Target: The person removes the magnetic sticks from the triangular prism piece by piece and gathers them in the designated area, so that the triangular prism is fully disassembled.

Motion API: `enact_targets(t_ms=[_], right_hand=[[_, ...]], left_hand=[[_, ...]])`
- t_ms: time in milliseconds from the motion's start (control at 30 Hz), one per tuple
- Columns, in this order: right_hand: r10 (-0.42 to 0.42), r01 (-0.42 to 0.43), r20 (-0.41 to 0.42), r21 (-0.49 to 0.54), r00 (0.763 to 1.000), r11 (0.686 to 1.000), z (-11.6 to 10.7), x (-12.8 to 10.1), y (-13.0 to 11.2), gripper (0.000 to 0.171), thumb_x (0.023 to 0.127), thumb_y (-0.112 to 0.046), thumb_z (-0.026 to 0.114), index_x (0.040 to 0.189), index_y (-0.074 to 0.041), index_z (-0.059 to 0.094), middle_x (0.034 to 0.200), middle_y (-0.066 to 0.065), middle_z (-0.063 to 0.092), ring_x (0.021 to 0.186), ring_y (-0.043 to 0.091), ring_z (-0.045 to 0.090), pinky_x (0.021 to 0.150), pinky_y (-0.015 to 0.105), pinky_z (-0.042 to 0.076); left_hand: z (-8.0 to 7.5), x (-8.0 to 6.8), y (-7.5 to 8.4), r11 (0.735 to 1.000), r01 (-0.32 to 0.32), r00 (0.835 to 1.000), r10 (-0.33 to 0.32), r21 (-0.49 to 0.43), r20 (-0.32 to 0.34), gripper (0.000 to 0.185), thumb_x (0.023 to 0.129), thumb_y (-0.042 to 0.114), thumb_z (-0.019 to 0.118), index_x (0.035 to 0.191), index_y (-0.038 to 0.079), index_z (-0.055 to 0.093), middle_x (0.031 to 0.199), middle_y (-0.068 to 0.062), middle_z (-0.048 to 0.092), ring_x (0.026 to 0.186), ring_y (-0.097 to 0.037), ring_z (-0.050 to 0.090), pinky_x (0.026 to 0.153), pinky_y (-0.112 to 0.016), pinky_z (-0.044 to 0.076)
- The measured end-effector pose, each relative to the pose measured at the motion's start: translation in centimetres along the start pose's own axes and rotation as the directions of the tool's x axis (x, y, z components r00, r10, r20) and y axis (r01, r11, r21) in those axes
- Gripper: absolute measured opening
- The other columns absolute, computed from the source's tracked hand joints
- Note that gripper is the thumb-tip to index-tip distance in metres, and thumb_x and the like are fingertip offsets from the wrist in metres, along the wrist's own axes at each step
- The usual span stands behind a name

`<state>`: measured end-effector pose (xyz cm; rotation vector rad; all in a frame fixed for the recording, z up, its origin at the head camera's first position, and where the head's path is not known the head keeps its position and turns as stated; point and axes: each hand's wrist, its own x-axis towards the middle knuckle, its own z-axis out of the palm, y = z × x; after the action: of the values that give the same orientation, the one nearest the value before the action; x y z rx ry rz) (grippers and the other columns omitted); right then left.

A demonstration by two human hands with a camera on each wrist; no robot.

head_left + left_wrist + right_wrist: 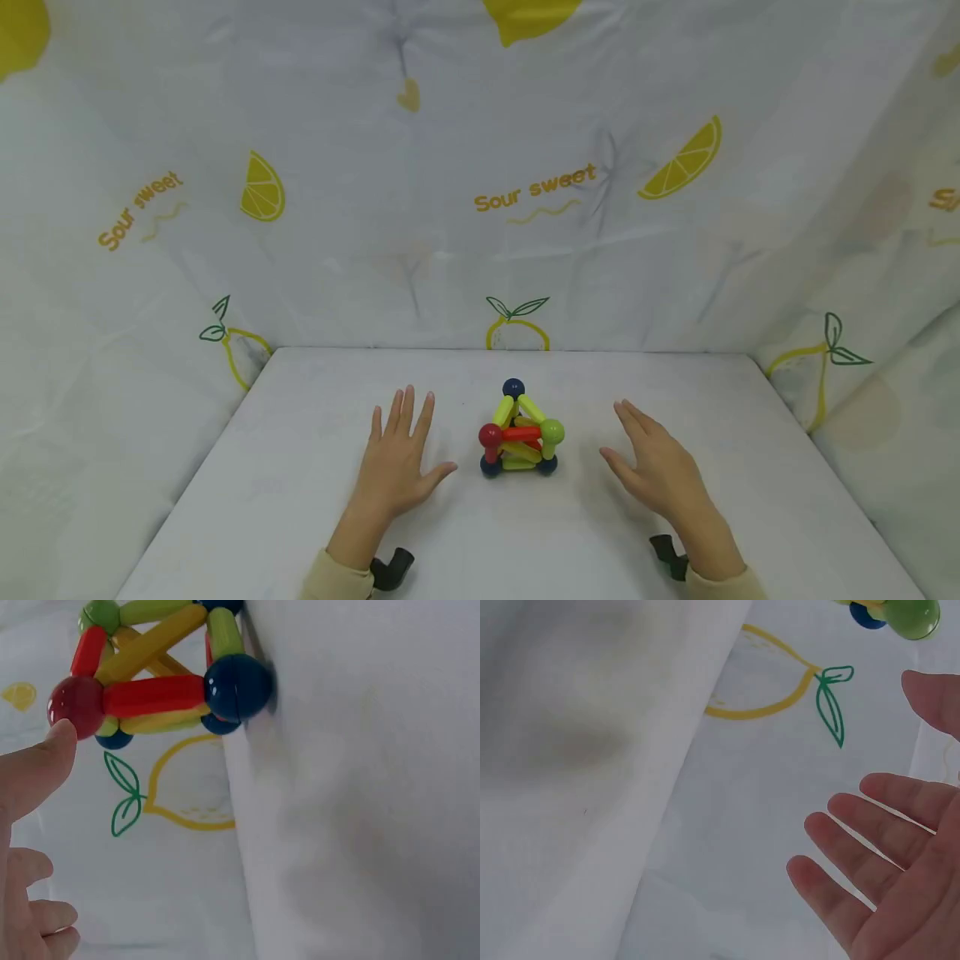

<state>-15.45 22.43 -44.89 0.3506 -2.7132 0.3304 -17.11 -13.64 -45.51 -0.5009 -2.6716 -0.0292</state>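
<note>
- The toy of coloured rods and balls stands on the white surface, at centre, between the two hands
- The left hand lies flat at the toy's 9 o'clock, fingers straight and spread wide, holding nothing; its thumb points at the red ball
- The right hand is at 3 o'clock, fingers straight, apart from the toy
- A lemon-print cloth hangs behind at 12 o'clock
</note>
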Motion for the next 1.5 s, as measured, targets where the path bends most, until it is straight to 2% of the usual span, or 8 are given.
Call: enact_targets(t_ms=[233,400,633,800,967,1067,1333,1500], right_hand=[[0.017,-0.035,0.091,0.195,0.996,0.98,0.0,1.2,-2.8,0.064,0.081,-0.035,0.064,0.134,-0.009,0.04,0.132,0.012,0.047,0.119,0.031,0.046,0.095,0.049,0.041],[-0.013,-0.024,0.1,0.365,0.995,0.931,0.3,2.1,-4.1,0.059,0.08,-0.029,0.066,0.132,-0.013,0.043,0.126,0.007,0.053,0.11,0.025,0.054,0.087,0.042,0.049],[-0.058,0.027,0.04,0.544,0.997,0.839,1.2,3.0,-5.4,0.049,0.075,-0.017,0.072,0.12,-0.009,0.053,0.116,0.006,0.059,0.102,0.02,0.058,0.078,0.035,0.053],[-0.036,-0.011,0.067,0.594,0.997,0.805,1.9,3.3,-5.8,0.045,0.074,-0.015,0.073,0.115,-0.009,0.056,0.11,0.003,0.06,0.097,0.017,0.058,0.074,0.032,0.054],[0.012,-0.059,0.08,0.618,0.997,0.784,2.4,3.2,-5.9,0.041,0.074,-0.013,0.072,0.112,-0.009,0.057,0.108,0.003,0.059,0.096,0.017,0.057,0.073,0.031,0.055],[0.037,-0.085,0.088,0.637,0.995,0.766,2.4,3.2,-5.7,0.038,0.075,-0.014,0.072,0.11,-0.009,0.057,0.106,0.003,0.06,0.095,0.017,0.057,0.073,0.029,0.055],[0.055,-0.15,0.157,0.701,0.986,0.698,2.4,3.7,-4.9,0.035,0.075,-0.014,0.072,0.107,-0.011,0.057,0.104,0.003,0.06,0.093,0.018,0.057,0.074,0.026,0.054],[0.058,-0.193,0.21,0.714,0.976,0.673,1.4,3.7,-5.7,0.033,0.076,-0.01,0.07,0.106,-0.007,0.058,0.104,0.007,0.06,0.094,0.021,0.057,0.076,0.029,0.054]], left_hand=[[0.6,1.9,2.3,0.98,-0.13,0.991,0.123,-0.149,-0.055,0.092,0.077,0.062,0.052,0.141,0.003,0.022,0.146,-0.014,0.025,0.135,-0.026,0.024,0.106,-0.05,0.027],[1.2,2.9,3.9,0.945,-0.161,0.987,0.151,-0.284,-0.057,0.087,0.081,0.062,0.047,0.14,0.003,0.025,0.145,-0.01,0.03,0.133,-0.021,0.029,0.106,-0.042,0.03],[2.1,3.6,5.6,0.823,-0.116,0.992,0.127,-0.557,-0.019,0.072,0.086,0.051,0.05,0.139,0.007,0.03,0.14,-0.006,0.038,0.126,-0.018,0.041,0.1,-0.035,0.04],[2.9,3.8,6.4,0.737,-0.126,0.992,0.111,-0.664,-0.065,0.065,0.086,0.037,0.057,0.137,0.005,0.034,0.136,-0.007,0.043,0.123,-0.018,0.044,0.096,-0.032,0.042],[3.2,4.0,6.9,0.672,-0.123,0.992,0.081,-0.73,-0.093,0.063,0.085,0.03,0.06,0.136,0.005,0.035,0.135,-0.008,0.045,0.122,-0.019,0.046,0.094,-0.031,0.044],[3.2,4.1,7.1,0.653,-0.114,0.993,0.068,-0.748,-0.092,0.062,0.084,0.029,0.061,0.136,0.006,0.036,0.135,-0.008,0.045,0.121,-0.019,0.047,0.093,-0.031,0.044],[3.2,4.3,7.1,0.635,-0.077,0.997,0.044,-0.769,-0.064,0.062,0.082,0.026,0.064,0.135,0.008,0.038,0.136,-0.006,0.045,0.123,-0.018,0.045,0.096,-0.031,0.042],[3.2,3.9,7.0,0.637,-0.085,0.996,0.062,-0.766,-0.059,0.045,0.083,0.029,0.062,0.125,0.014,0.053,0.137,-0.008,0.043,0.124,-0.02,0.043,0.095,-0.033,0.043]])
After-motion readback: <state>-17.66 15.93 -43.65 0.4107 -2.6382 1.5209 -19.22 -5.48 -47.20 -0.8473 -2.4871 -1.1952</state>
